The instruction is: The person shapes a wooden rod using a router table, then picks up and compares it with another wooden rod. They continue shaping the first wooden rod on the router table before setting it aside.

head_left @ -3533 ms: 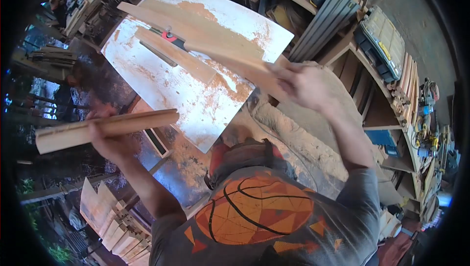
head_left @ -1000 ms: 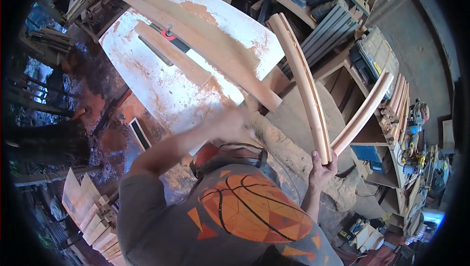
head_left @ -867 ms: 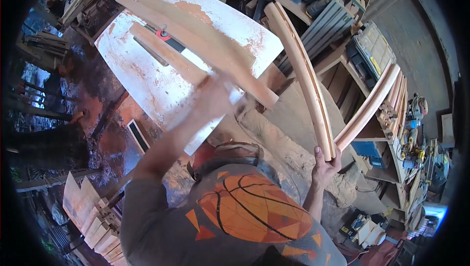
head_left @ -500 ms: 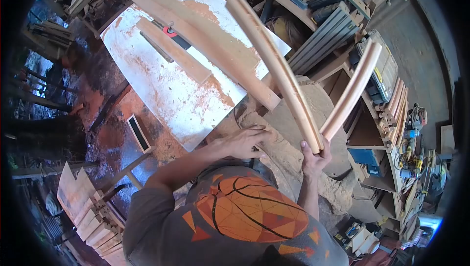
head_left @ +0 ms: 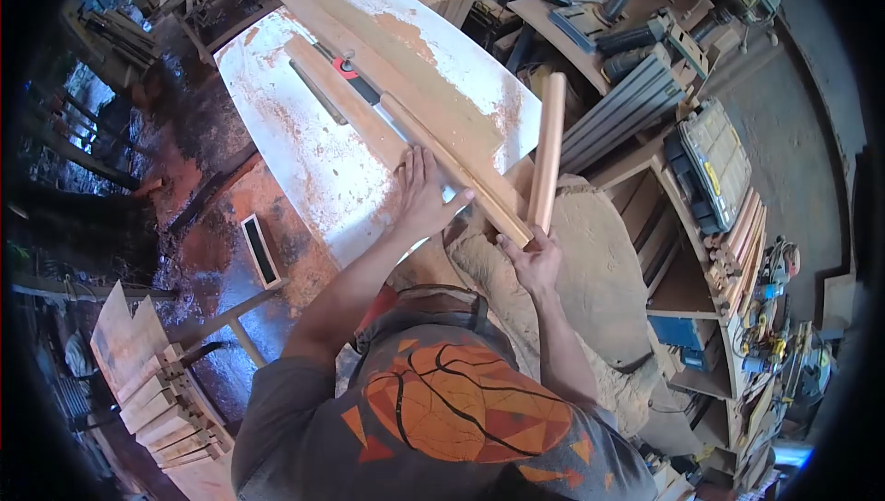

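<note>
My right hand (head_left: 533,259) grips the near ends of two long wooden strips. One grooved strip (head_left: 454,164) lies along the edge of a long board (head_left: 383,60) on a white tabletop (head_left: 277,132). The other strip (head_left: 550,141) is curved and points up and away, off the table's right side. My left hand (head_left: 422,199) is open, fingers stretched out over the near end of a shorter board (head_left: 358,112), thumb spread toward the grooved strip. Between the boards, near the far tip of that strip, sits a red ring (head_left: 343,69) with a metal piece in it.
Sawdust covers parts of the tabletop. A large tree-stump slab (head_left: 590,266) stands at the right, beside shelving (head_left: 687,289) with a tool case (head_left: 712,165) on top. Wood pieces (head_left: 171,413) are stacked at lower left. A small framed box (head_left: 261,250) lies left of the table.
My right hand has brought the strips left and down, laying one against the long board. My left hand has moved forward from near my body onto the shorter board, its fingers straightened.
</note>
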### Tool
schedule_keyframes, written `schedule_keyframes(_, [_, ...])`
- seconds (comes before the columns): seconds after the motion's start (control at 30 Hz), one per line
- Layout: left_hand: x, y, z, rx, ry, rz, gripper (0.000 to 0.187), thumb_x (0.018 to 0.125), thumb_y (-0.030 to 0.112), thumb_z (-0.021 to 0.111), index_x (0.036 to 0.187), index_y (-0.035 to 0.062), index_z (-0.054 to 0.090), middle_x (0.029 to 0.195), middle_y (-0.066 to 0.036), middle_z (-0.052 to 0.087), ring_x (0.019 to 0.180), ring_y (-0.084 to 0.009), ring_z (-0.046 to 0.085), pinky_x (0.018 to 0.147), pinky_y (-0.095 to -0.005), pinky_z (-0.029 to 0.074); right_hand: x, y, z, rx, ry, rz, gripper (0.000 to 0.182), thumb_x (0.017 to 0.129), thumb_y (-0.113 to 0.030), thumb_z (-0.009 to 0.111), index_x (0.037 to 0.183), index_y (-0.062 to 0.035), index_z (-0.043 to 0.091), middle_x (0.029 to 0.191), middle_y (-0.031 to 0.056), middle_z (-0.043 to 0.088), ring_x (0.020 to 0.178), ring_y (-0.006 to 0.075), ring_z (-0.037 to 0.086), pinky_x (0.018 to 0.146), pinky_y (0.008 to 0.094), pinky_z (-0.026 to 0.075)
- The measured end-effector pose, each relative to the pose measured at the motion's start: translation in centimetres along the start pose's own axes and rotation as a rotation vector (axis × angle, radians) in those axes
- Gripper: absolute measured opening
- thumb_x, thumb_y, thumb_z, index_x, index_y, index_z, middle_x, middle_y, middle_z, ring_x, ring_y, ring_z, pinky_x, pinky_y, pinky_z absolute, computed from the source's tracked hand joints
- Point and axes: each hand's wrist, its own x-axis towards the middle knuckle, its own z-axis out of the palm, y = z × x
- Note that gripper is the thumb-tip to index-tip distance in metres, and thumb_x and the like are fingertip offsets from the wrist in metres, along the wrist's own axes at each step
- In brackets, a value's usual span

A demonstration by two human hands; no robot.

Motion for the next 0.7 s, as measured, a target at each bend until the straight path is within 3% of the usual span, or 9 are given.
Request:
schedule_keyframes(0.03, [0.1, 0.0, 0.1, 0.037, 0.004, -0.032, 0.116, 0.089, 0.066, 0.062, 0.154, -0.0168, 0.014, 0.160, -0.041, 0.014, 0.152, -0.0529, 0.009, 0.123, -0.0613, 0.011, 0.4, -0.6, -0.3, -0.120, -0.116, 0.143, 0.048, 0.074, -0.038, 0.090, 0.110, -0.0104, 0.075, 0.100, 0.0209, 0.065, 0.089, 0.0326, 0.067, 0.081, 0.0426, 0.056])
schedule_keyframes(0.07, [0.1, -0.1, 0.1, 0.038, 0.009, -0.033, 0.116, 0.089, 0.066, 0.062, 0.154, -0.0168, 0.014, 0.160, -0.041, 0.014, 0.152, -0.0529, 0.009, 0.123, -0.0613, 0.011, 0.7, -0.2, 0.0, -0.119, -0.117, 0.137, 0.048, 0.074, -0.038, 0.090, 0.110, -0.0104, 0.075, 0.100, 0.0209, 0.065, 0.089, 0.0326, 0.067, 0.081, 0.0426, 0.056])
schedule_keyframes(0.17, [0.1, -0.4, 0.3, 0.061, 0.024, -0.016, 0.117, 0.088, 0.067, 0.063, 0.154, -0.0166, 0.015, 0.160, -0.040, 0.015, 0.152, -0.0532, 0.009, 0.121, -0.0649, 0.011, 1.1, 1.2, 1.0, -0.050, -0.137, 0.094, 0.051, 0.074, -0.045, 0.089, 0.110, -0.0111, 0.076, 0.097, 0.0195, 0.065, 0.082, 0.0315, 0.069, 0.075, 0.0429, 0.058])
schedule_keyframes(0.23, [-0.2, -0.6, 0.5, 0.035, 0.065, -0.010, 0.115, 0.088, 0.066, 0.064, 0.153, -0.0162, 0.018, 0.160, -0.040, 0.016, 0.152, -0.0530, 0.010, 0.121, -0.0643, 0.011, 1.1, 0.6, 0.7, -0.114, -0.070, -0.053, 0.051, 0.075, -0.047, 0.088, 0.110, -0.0117, 0.076, 0.096, 0.0200, 0.065, 0.075, 0.0320, 0.070, 0.069, 0.0436, 0.059])
schedule_keyframes(0.57, [-0.8, -0.1, 0.1, 0.012, 0.016, -0.030, 0.110, 0.091, 0.063, 0.062, 0.153, -0.0158, 0.018, 0.158, -0.040, 0.019, 0.152, -0.0540, 0.009, 0.122, -0.0640, 0.010, 1.6, -1.1, -0.7, -0.342, -0.120, -0.139, 0.053, 0.077, -0.051, 0.084, 0.113, -0.0135, 0.075, 0.099, 0.0208, 0.063, 0.074, 0.0362, 0.071, 0.067, 0.0452, 0.060])
schedule_keyframes(0.7, [0.7, -1.3, 0.6, 0.031, -0.008, -0.041, 0.115, 0.089, 0.068, 0.060, 0.152, -0.0185, 0.016, 0.159, -0.042, 0.015, 0.152, -0.0542, 0.003, 0.120, -0.0668, 0.003, 2.3, -3.9, 0.7, -0.413, -0.124, -0.102, 0.064, 0.077, -0.053, 0.083, 0.127, -0.0165, 0.070, 0.101, 0.0201, 0.062, 0.073, 0.0360, 0.070, 0.066, 0.0457, 0.059])
